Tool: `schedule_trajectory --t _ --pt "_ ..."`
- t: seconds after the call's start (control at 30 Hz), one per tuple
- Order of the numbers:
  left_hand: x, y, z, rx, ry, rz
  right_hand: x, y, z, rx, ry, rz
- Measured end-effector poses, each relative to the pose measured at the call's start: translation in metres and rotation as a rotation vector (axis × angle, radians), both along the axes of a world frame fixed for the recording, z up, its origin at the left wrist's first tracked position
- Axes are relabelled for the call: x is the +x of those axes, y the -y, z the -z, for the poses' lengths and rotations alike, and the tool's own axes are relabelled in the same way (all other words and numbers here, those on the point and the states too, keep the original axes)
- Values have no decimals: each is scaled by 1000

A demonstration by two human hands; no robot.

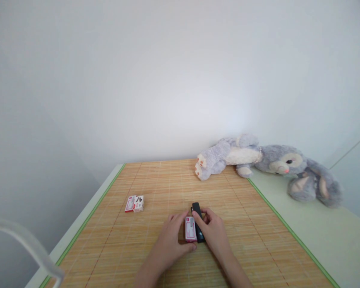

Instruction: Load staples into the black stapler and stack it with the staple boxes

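Note:
A small white and pink box (190, 229) lies on the bamboo mat (165, 180) near its front middle. My left hand (172, 240) curves round the box's left side, fingertips at its top end and thumb at its bottom end. Directly to the right of the box, side by side with it, is a black stapler (200, 232). My right hand (213, 230) grips the stapler, the thumb on top and the fingers along its right side. Farther left on the mat sit two more small white and pink boxes (134, 203), pressed together.
A grey plush rabbit (243, 155) lies on its side along the back right, partly on the mat and partly on the pale table (327, 236). A white curved bar (27, 240) crosses the lower left corner. Behind the table rises a plain wall.

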State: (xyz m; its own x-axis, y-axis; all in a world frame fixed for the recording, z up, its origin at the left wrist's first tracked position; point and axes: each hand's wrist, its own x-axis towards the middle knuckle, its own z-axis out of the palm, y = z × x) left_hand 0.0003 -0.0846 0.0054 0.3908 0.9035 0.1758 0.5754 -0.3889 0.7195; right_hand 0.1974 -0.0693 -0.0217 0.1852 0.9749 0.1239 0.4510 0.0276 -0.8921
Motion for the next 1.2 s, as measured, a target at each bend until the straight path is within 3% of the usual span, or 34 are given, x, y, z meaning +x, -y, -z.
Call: schedule_trajectory --t 0.17,0.27,0.33,0.4,0.53,0.6,0.67,0.8,0.87,0.93,1.07,1.13,1.2 --pt "20 -3 1 28 -4 5 1 0 2 5 8 2" --pt "14 1 7 40 -5 -19 1 1 2 2 11 -1" --pt "-8 -1 10 111 -37 -135 1 1 2 -4 12 -5" --pt "-42 -11 12 233 -95 -382 1 1 2 -12 12 -6" --pt "-122 -47 14 271 -119 -759 1 1 4 -17 15 -4" --pt "-152 -64 16 248 -148 -759 1 1 4 -14 19 -3" --pt "-173 -75 19 211 -175 -673 0 1 4 -14 20 -4" --pt "-193 -69 23 185 -202 -597 0 0 4 -17 13 -5" --pt "-186 -51 19 205 -196 -640 0 0 4 -18 9 0" --pt "-161 -29 11 236 -154 -650 0 0 4 -16 6 3" --pt "-68 8 -10 147 65 -281 -1 1 3 -8 6 -1" --pt "-26 13 -17 83 113 -142 -2 1 2 -6 6 -10" --pt "0 12 -19 34 141 -46 -2 1 1 -4 3 -19"
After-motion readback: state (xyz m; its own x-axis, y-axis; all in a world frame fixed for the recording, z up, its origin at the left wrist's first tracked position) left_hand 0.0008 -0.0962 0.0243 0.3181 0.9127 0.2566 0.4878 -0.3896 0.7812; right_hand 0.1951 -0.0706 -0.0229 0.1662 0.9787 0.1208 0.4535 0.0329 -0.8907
